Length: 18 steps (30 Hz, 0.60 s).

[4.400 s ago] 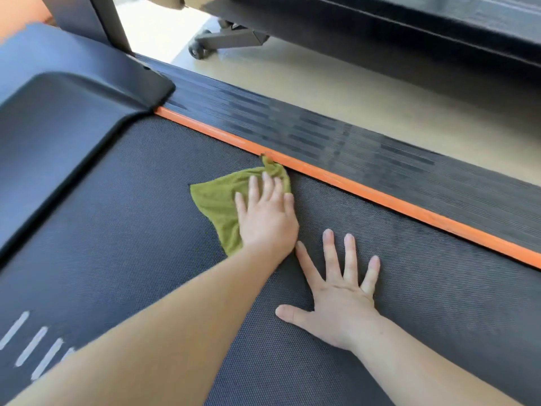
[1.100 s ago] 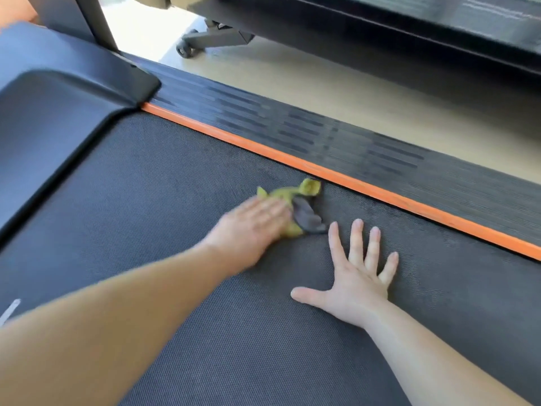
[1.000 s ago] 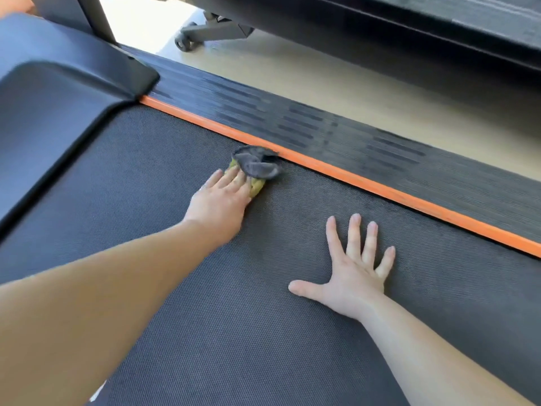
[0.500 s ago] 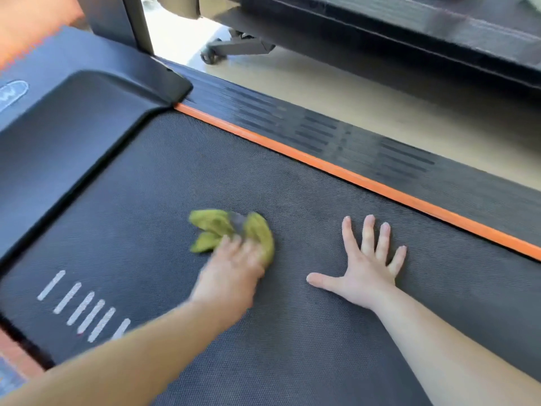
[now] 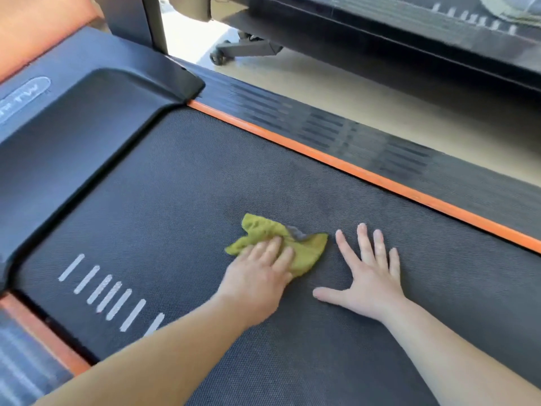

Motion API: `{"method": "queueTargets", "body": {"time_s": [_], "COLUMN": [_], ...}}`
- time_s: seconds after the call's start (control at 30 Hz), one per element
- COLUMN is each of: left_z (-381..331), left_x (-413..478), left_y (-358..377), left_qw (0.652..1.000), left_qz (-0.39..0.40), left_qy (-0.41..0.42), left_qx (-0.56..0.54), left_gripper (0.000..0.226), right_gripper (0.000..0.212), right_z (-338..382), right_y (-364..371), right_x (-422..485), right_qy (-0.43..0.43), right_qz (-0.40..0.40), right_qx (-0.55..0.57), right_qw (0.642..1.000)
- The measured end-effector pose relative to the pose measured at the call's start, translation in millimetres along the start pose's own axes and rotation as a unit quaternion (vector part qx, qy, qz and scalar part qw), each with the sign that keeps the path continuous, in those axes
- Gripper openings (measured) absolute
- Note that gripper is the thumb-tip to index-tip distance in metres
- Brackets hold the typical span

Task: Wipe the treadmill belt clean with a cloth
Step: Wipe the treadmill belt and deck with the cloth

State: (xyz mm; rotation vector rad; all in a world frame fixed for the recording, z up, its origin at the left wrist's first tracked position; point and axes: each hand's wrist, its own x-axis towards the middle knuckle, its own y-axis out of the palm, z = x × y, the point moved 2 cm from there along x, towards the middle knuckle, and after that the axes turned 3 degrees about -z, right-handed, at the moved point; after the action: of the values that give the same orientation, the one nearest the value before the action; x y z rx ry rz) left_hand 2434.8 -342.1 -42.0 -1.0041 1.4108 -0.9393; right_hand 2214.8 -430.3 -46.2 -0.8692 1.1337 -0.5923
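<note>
Cloth (image 5: 306,250) shifts toward 3 o'clock, now just beside right hand (image 5: 370,284), flat, fingers spread, bracing on treadmill belt (image 5: 205,186). Left hand (image 5: 259,278), fingers straight, presses cloth mid-belt. Best: flat palm, overlapping strokes toward orange strip (image 5: 351,169) at 1 o'clock.

The left hand (image 5: 257,276) pressed flat on a crumpled green cloth (image 5: 307,253) near the middle of the dark belt (image 5: 205,186), its fingers straight. A grey patch showed at the cloth's far edge. Just beside the cloth, not touching it, the right hand (image 5: 371,282) lay palm down on the belt with fingers spread. White stripes (image 5: 111,294) marked the belt to the left. An orange strip (image 5: 351,168) lined the far edge, with a ribbed rail (image 5: 380,148) and pale floor (image 5: 380,106) beyond.
</note>
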Motion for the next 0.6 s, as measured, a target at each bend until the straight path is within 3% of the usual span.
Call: {"method": "queueTargets", "body": {"time_s": [0.1, 0.17, 0.23, 0.3, 0.33, 0.43, 0.5, 0.6], "left_z": [9.6, -19.9, -37.5, -9.1, 13.0, 67.9, 51.6, 7.6], "left_x": [1.8, -10.8, -26.7, -13.8, -1.0, 32.1, 35.5, 11.6], "left_y": [-6.5, -4.1, -9.7, -9.8, -10.3, -11.9, -4.0, 4.5], "left_qw": [0.993, 0.999, 0.994, 0.987, 0.993, 0.994, 0.988, 0.999], "left_qz": [0.018, 0.003, 0.028, 0.035, 0.022, -0.006, -0.002, -0.012], "left_qy": [-0.116, -0.042, 0.104, 0.156, 0.116, -0.113, -0.146, 0.022], "left_qx": [0.000, -0.003, -0.007, 0.027, 0.032, -0.007, -0.050, -0.021], "left_gripper": [0.073, 0.065, 0.061, 0.058, 0.060, 0.063, 0.060, 0.059], "right_gripper": [0.133, 0.133, 0.133, 0.133, 0.133, 0.133, 0.133, 0.134], "right_z": [2.4, 4.2, 4.0, 3.4, 3.5, 2.9, 3.5, 3.6], "right_y": [0.4, 1.4, 2.7, 2.6, 2.1, 2.0, 1.8, 4.5], "right_x": [0.5, 1.5, 2.2, 2.4, 2.6, 4.4, 4.8, 6.7], "right_qy": [0.001, 0.000, 0.000, 0.002, 0.005, 0.006, 0.007, 0.010], "right_qz": [0.015, 0.017, 0.021, 0.024, 0.027, 0.041, 0.054, 0.054], "right_qx": [-0.012, -0.025, -0.038, -0.039, -0.038, -0.043, -0.045, -0.042], "right_qw": [1.000, 1.000, 0.999, 0.999, 0.999, 0.998, 0.997, 0.998]}}
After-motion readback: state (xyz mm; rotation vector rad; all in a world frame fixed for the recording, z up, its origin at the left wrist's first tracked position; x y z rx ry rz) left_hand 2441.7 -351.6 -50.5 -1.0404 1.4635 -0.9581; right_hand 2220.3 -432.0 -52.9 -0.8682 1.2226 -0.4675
